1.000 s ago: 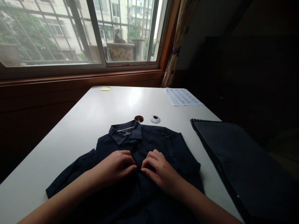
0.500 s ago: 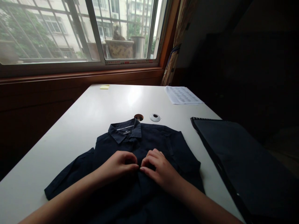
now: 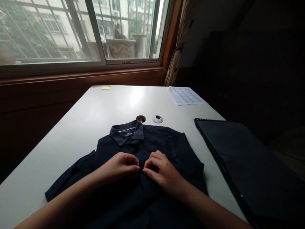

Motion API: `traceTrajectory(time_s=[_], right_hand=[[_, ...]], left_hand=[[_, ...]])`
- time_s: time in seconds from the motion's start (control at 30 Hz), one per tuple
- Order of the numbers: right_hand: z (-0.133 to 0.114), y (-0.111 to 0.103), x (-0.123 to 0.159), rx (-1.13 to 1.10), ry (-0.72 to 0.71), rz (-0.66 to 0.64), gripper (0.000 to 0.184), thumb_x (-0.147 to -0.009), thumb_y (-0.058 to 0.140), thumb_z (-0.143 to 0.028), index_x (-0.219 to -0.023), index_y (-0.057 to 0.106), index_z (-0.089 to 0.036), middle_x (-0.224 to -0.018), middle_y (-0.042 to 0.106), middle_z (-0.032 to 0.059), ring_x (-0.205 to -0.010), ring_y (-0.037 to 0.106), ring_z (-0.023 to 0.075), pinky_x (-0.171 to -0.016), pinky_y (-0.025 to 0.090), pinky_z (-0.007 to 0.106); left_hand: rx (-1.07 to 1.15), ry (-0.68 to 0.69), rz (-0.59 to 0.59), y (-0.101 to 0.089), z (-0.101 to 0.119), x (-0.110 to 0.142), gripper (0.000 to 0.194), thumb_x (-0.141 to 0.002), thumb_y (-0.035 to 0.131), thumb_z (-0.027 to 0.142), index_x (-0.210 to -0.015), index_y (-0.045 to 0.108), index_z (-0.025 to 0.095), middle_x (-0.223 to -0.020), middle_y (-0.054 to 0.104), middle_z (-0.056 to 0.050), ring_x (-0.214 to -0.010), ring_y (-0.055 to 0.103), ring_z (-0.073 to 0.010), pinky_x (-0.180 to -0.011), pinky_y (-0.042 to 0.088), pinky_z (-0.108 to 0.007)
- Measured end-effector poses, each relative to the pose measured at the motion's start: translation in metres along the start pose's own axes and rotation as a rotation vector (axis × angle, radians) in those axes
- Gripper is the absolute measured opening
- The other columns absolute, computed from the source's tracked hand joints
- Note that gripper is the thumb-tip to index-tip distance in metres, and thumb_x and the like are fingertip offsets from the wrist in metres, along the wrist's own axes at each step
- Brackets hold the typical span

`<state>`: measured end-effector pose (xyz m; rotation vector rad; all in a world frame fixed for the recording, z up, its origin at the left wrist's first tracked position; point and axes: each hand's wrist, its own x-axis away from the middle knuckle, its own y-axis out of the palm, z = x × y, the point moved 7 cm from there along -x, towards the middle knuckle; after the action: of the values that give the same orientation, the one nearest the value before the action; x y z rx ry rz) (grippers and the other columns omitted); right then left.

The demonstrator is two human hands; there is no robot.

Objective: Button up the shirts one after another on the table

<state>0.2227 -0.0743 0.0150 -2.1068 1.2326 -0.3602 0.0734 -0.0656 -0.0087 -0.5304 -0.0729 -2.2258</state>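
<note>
A dark navy shirt (image 3: 157, 136) lies front up on the white table (image 3: 71, 127), its collar pointing away from me and its short sleeves spread to the sides. My left hand (image 3: 125, 167) pinches the shirt's front placket at mid chest, thumb and fingertips together. Just to its right, my right hand (image 3: 158, 167) also pinches the placket, with curled fingers and the thumb against them. The fingertips of both hands nearly meet. Any button between them is too small and dark to make out.
Beyond the collar are a round hole (image 3: 141, 119) in the tabletop and a white ring-shaped cover (image 3: 157, 119). A dark flat folder-like case (image 3: 238, 152) lies at the right. Printed sheets (image 3: 187, 96) and a yellow sticky note (image 3: 105, 87) rest near the far edge, below the window.
Both hands stay at the placket. The left fingertips moved right toward the right hand, then drew back slightly. The whole view has shifted a little.
</note>
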Motion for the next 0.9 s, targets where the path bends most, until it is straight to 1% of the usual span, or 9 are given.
traceTrajectory(time_s=[0.27,0.43,0.63,0.73,0.9], right_hand=[[-0.0022,-0.0016,0.0002,-0.038,0.05,-0.001,0.009,-0.088,0.071,-0.019,-0.081,0.066,-0.021,-0.086,0.062,0.0003,-0.092,0.053,0.0192,-0.084,0.037,0.034],[-0.0032,-0.003,0.0005,-0.084,0.088,-0.003,0.01,-0.087,0.072,-0.018,-0.079,0.067,-0.02,-0.085,0.062,-0.0001,-0.092,0.053,0.0187,-0.083,0.038,0.033],[-0.0013,-0.0033,0.0016,-0.117,0.116,0.019,0.01,-0.087,0.072,-0.018,-0.078,0.067,-0.02,-0.084,0.062,0.0,-0.092,0.054,0.0184,-0.083,0.039,0.032],[-0.0001,-0.002,0.0014,-0.117,0.115,0.028,0.011,-0.087,0.072,-0.018,-0.078,0.067,-0.02,-0.085,0.063,-0.0001,-0.092,0.054,0.0182,-0.083,0.039,0.032],[0.0033,-0.0012,0.0003,-0.057,0.107,0.065,0.01,-0.087,0.071,-0.017,-0.078,0.068,-0.02,-0.085,0.063,0.0009,-0.092,0.053,0.019,-0.084,0.039,0.033]], left_hand=[[-0.04,0.03,-0.013,-0.0049,-0.0052,-0.0019,0.024,-0.084,0.068,0.037,-0.088,0.067,0.013,-0.079,0.067,-0.002,-0.075,0.064,-0.0181,-0.065,0.047,-0.023],[-0.033,0.053,-0.024,-0.0062,-0.0037,-0.0012,0.027,-0.083,0.07,0.039,-0.087,0.069,0.013,-0.077,0.065,-0.001,-0.073,0.061,-0.0162,-0.065,0.046,-0.022],[-0.066,0.073,-0.016,-0.0069,-0.0012,-0.0013,0.025,-0.083,0.07,0.038,-0.087,0.069,0.013,-0.078,0.065,-0.001,-0.074,0.061,-0.0157,-0.065,0.045,-0.022],[-0.049,0.05,-0.027,-0.0063,-0.001,-0.0009,0.026,-0.083,0.07,0.039,-0.087,0.069,0.013,-0.077,0.066,-0.001,-0.073,0.061,-0.0156,-0.065,0.045,-0.022],[0.054,-0.027,-0.105,0.0012,-0.0021,0.0017,0.031,-0.081,0.073,0.042,-0.09,0.071,0.012,-0.077,0.068,-0.003,-0.072,0.063,-0.0152,-0.068,0.048,-0.022]])
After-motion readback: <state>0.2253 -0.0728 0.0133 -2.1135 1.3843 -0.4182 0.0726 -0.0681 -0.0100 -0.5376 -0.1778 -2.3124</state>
